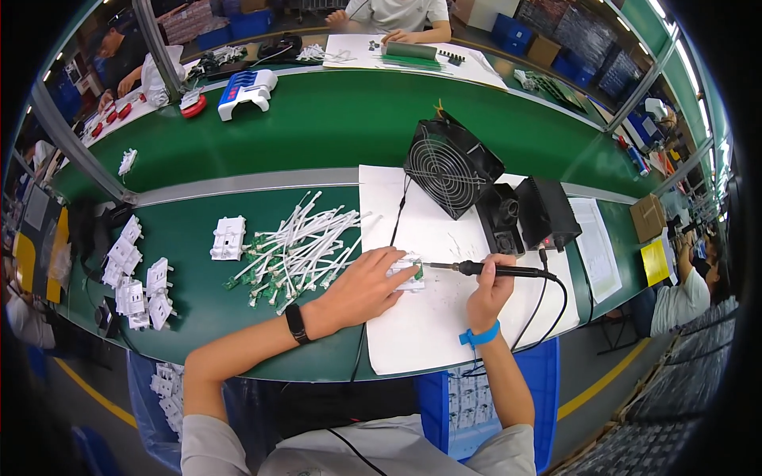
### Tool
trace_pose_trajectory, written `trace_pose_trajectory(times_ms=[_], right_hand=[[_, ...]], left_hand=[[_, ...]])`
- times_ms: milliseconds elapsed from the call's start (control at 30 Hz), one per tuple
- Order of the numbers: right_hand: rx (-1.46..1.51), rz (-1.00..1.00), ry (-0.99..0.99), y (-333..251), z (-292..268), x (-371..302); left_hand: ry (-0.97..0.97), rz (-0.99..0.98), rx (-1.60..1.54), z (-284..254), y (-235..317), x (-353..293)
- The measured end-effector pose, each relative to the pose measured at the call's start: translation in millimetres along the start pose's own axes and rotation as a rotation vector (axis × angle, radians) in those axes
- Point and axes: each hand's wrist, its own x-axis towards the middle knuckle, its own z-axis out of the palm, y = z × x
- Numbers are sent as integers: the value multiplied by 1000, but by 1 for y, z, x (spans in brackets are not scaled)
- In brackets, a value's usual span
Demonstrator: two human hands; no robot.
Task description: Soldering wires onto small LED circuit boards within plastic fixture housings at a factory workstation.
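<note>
My right hand (488, 298) grips a soldering iron (517, 271) like a pen, its metal tip pointing left. The tip reaches the edge of a small green circuit board (418, 273) in a white plastic housing (414, 285). My left hand (359, 287) presses that housing onto a white sheet (421, 337), its fingers covering part of it; whether the tip touches the board I cannot tell. Left of this hand lies a loose pile of white wires (298, 246) with small green boards at their ends. A separate white housing (228, 239) sits beyond the pile.
A black fan (448, 165) with a wire grille stands behind the sheet, beside a black soldering station (548, 213) and an iron holder (500, 218). White housings (131, 274) cluster at the left. A blue bin (548, 397) is below the table edge. Co-workers sit across and aside.
</note>
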Motion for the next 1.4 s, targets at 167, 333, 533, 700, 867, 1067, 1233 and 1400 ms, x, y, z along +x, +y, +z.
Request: trace_pose_trajectory(times_ms=[167, 333, 533, 700, 867, 1067, 1233, 1400], right_hand=[[0, 43, -37, 1, -1, 0], [49, 28, -47, 2, 0, -1], [-17, -205, -181, 6, -2, -8], [-120, -368, -220, 13, -6, -9], [-77, -377, -152, 9, -4, -9], [-25, -293, -173, 9, -3, -9], [-22, -206, -171, 10, -3, -9], [25, -241, -162, 11, -5, -10]], left_hand=[[2, 8, 5, 2, -2, 0], [18, 19, -2, 1, -4, 0], [-17, 8, -14, -3, -1, 5], [-40, -1, -19, -6, 0, 6], [-56, -2, -13, -9, -1, 5], [-82, -59, -19, -12, 5, 5], [-173, -118, -66, -14, 1, 6], [-142, -104, 13, -20, -6, 10]])
